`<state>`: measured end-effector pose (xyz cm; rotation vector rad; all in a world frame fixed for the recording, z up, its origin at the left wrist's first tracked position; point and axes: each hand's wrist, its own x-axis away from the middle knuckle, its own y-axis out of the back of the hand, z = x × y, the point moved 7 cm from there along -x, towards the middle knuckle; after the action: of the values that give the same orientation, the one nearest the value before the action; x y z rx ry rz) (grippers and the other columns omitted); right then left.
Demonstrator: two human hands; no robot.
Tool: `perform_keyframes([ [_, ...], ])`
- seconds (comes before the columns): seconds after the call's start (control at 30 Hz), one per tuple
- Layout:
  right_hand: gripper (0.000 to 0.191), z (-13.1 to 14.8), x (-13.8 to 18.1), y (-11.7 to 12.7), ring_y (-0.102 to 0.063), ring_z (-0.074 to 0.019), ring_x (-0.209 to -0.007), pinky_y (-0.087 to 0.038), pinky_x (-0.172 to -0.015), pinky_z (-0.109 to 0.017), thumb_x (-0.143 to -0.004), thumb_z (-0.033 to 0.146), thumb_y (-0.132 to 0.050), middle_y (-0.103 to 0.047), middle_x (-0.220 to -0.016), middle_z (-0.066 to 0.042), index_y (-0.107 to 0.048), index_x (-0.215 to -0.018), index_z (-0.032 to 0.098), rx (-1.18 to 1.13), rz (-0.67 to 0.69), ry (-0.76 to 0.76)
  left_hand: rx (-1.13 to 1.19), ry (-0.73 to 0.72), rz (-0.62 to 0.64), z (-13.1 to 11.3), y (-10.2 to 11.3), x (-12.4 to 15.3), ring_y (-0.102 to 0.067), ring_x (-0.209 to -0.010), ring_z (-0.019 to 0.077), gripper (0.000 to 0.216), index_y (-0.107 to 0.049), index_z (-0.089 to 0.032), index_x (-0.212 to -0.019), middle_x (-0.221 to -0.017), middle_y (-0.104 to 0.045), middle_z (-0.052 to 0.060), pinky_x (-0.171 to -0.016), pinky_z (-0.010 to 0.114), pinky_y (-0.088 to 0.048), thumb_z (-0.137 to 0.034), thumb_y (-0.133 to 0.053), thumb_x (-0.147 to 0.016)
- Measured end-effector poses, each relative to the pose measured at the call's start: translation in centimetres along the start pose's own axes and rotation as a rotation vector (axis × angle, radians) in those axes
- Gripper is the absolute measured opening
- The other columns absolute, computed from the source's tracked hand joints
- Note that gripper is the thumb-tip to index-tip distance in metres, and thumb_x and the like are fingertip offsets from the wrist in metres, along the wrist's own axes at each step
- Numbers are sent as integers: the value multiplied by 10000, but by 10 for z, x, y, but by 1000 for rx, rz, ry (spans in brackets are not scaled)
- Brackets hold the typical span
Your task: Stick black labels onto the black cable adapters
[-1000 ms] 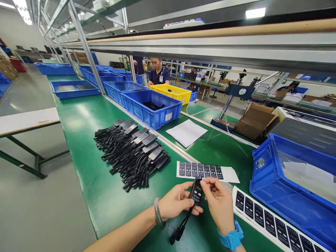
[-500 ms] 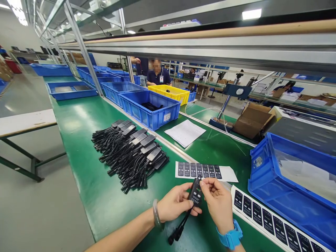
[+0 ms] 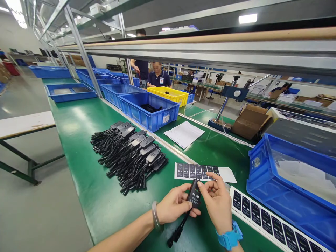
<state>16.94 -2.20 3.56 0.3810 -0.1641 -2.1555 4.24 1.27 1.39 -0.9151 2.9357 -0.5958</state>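
My left hand (image 3: 172, 206) grips a small black control box (image 3: 194, 196), thumb on its front and fingers behind. The box bears a dark label with two light button marks and small print. Two short black cables (image 3: 180, 231) with plug ends hang from its lower end. My right hand (image 3: 218, 201) rests its thumb on the box's upper right edge; its index finger is lifted and apart from the thumb. Just beyond is a white label sheet (image 3: 228, 175) with several dark labels. A longer label strip (image 3: 265, 219) lies to the right.
A heap of black cabled boxes (image 3: 131, 154) lies left on the green bench (image 3: 76, 154). Behind are papers (image 3: 184, 134), a blue bin (image 3: 149, 117) and a yellow bin (image 3: 168, 93). Another blue bin (image 3: 262, 178) stands right. Co-workers (image 3: 158, 77) are across the bench.
My right index finger has lifted from the box's top and stretched out towards the label sheet, while the thumb stays on the box. My left hand keeps its hold. The view has shifted slightly.
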Motion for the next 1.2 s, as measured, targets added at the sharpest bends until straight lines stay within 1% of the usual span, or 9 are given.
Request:
perform_keyframes([
  [0.13, 400, -1, -5, 2, -475, -146, -606, -453, -532, -256, -768, 449, -636, -504, -742, 13, -563, -1091, 223, 143, -1, 23, 73, 21, -37, -1, 3, 0, -707, -726, 223, 431, -538, -153, -1122, -843, -662, 72, -681, 314, -559, -251, -688, -730],
  [0.23, 494, -6, -2, -14, -533, -169, -678, -497, -551, -275, -749, 400, -640, -574, -885, -34, -525, -1191, 215, 56, 147, -31, 148, 21, -85, -3, 9, -1, -701, -688, 217, 400, -553, -132, -1122, -825, -671, 90, -644, 323, -561, -373, -598, -807],
  [0.4, 786, -8, 12, -42, -585, -243, -1045, -502, -890, -366, -656, 281, -718, -579, -1255, -86, -404, -1374, 221, -10, 390, -55, 180, -71, -183, -6, 22, -5, -679, -714, 187, 401, -561, -124, -1109, -849, -681, 101, -575, 250, -533, -427, -558, -846],
  [0.6, 557, -27, 10, -39, -530, -268, -1195, -433, -1000, -390, -852, 504, -507, -582, -1296, -111, -532, -1309, 187, -47, 294, -6, 25, -107, -185, 3, 22, -9, -661, -518, 159, 495, -460, -163, -1134, -655, -657, 23, -472, 210, -509, -512, -592, -809],
  [0.77, 539, -41, 8, -44, -605, -270, -1095, -549, -828, -339, -863, 532, -468, -612, -1255, -110, -566, -1270, 193, 13, 187, 48, 70, -116, -210, 11, 22, -13, -622, -441, 144, 511, -451, -185, -1013, -616, -626, -18, -435, 222, -497, -565, -645, -733],
  [0.87, 535, -30, 10, -46, -585, -277, -1120, -523, -880, -373, -880, 482, -453, -613, -1239, -116, -507, -1322, 186, 145, 186, 117, 207, -96, -243, 16, 23, -16, -640, -528, 140, 555, -463, -197, -1015, -683, -639, -20, -514, 244, -518, -567, -699, -675],
  [0.97, 585, -4, 21, -37, -550, -282, -1142, -482, -930, -395, -883, 387, -448, -583, -1231, -145, -374, -1409, 142, 357, 161, 210, 307, -25, -180, 22, 16, -16, -650, -627, 143, 627, -470, -191, -1105, -706, -650, -3, -601, 251, -512, -641, -633, -700],
  [1.07, 552, 20, 35, -22, -595, -251, -1036, -493, -882, -346, -886, 252, -396, -583, -1154, -156, -347, -1414, 100, 575, 271, 184, 97, 70, -36, 25, 7, -11, -661, -681, 169, 632, -490, -156, -1171, -719, -675, 39, -723, 320, -517, -676, -437, -815],
  [1.2, 493, 33, 48, 38, -605, -230, -1008, -465, -877, -301, -871, 183, -401, -543, -1163, -167, -425, -1349, 67, 963, 298, -63, -752, -170, 46, 6, 11, -10, -585, -1093, 245, 467, -532, -190, -1225, -1173, -640, 110, -991, 418, -416, -500, -456, -885],
])
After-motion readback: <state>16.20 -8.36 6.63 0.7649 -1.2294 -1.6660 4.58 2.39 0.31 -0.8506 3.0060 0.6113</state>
